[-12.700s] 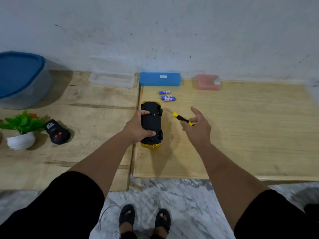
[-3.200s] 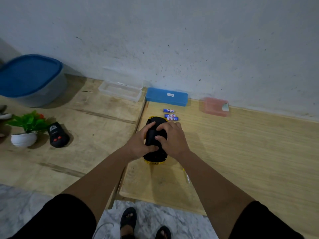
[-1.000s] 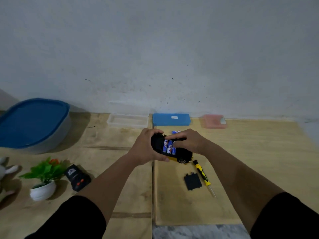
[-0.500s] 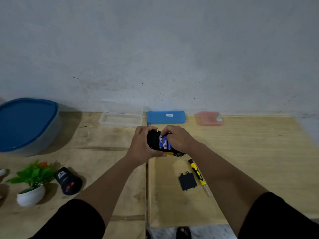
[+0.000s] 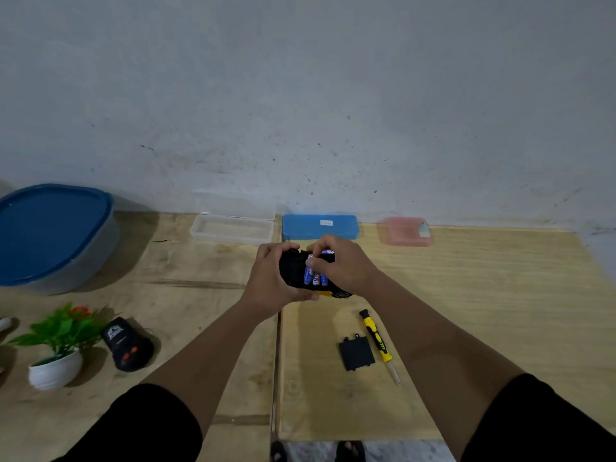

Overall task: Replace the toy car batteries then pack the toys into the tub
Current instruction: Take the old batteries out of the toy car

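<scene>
Right hand [image 5: 346,265]: fingers curled, tips pinching 1 of 3 blue batteries [image 5: 315,278] seated side by side in the open underside of the toy car [image 5: 300,273]. Left hand [image 5: 270,281]: fingers wrapped round the car's black belly, thumb under its yellow edge; car held up above the boards.

Below, on the right board: 1 black battery cover [image 5: 356,353], 1 yellow-black screwdriver [image 5: 378,341] just beside it.

Left board: 1 black remote [image 5: 126,350], 1 potted plant [image 5: 56,348], 1 tub with blue lid [image 5: 53,231].

Along the wall: 3 flat boxes — clear [image 5: 231,228], blue [image 5: 320,226], pink [image 5: 406,231].
</scene>
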{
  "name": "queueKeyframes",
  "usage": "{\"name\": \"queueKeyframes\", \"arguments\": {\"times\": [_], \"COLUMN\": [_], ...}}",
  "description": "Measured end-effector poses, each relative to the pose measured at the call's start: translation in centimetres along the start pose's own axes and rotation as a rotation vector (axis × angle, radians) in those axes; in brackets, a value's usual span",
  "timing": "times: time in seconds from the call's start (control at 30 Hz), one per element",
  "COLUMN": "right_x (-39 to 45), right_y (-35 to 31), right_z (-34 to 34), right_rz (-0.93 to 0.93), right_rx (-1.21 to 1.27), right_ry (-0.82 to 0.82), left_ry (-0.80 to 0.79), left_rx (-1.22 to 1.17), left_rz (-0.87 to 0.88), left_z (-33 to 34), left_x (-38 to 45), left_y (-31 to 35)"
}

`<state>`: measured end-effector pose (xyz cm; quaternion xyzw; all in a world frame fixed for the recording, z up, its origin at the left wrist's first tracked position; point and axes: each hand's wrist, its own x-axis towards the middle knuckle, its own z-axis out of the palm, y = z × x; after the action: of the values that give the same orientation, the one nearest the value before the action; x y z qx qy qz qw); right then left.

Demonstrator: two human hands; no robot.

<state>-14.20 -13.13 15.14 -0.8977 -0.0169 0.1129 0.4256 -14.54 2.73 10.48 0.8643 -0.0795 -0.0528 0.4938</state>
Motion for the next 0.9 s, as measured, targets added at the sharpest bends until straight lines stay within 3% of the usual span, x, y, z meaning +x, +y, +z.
{"name": "queueKeyframes", "arguments": {"times": [0.13, 0.23, 0.37, 0.47, 0.53, 0.6, 0.67, 0.9], "right_x": [0.0, 0.1, 0.9, 1.2, 1.2, 1.0, 0.7, 0.9], "right_y": [0.3, 0.4, 0.3, -0.4, -0.8, -1.1, -1.1, -1.7], "right_z": [-0.4, -0.8, -1.3, -1.9, -2.1, -1.9, -1.6, -1.1], "right_rz": [-0.076, -0.082, 0.011, 0.158, 0.171, 0.01, -0.126, -0.081], "right_rx": [-0.011, 0.07, 0.299, 0.493, 0.282, -0.279, -0.628, -0.57], "right_ry": [0.135, 0.123, 0.214, 0.169, 0.094, -0.017, -0.061, -0.067], "left_ry": [-0.001, 0.014, 0.03, 0.031, 0.035, 0.038, 0.04, 0.045], "left_rx": [0.001, 0.006, 0.007, 0.011, 0.01, 0.009, 0.005, 0.001], "left_rz": [0.004, -0.003, -0.019, -0.017, -0.016, -0.012, -0.005, 0.03], "left_z": [0.3, 0.3, 0.0, -0.3, -0.4, -0.6, -0.7, -1.2], "left_x": [0.0, 0.1, 0.3, 0.4, 0.5, 0.5, 0.4, 0.4], "left_y": [0.3, 0.5, 0.6, 0.4, 0.2, 0.2, 0.3, 0.3]}}
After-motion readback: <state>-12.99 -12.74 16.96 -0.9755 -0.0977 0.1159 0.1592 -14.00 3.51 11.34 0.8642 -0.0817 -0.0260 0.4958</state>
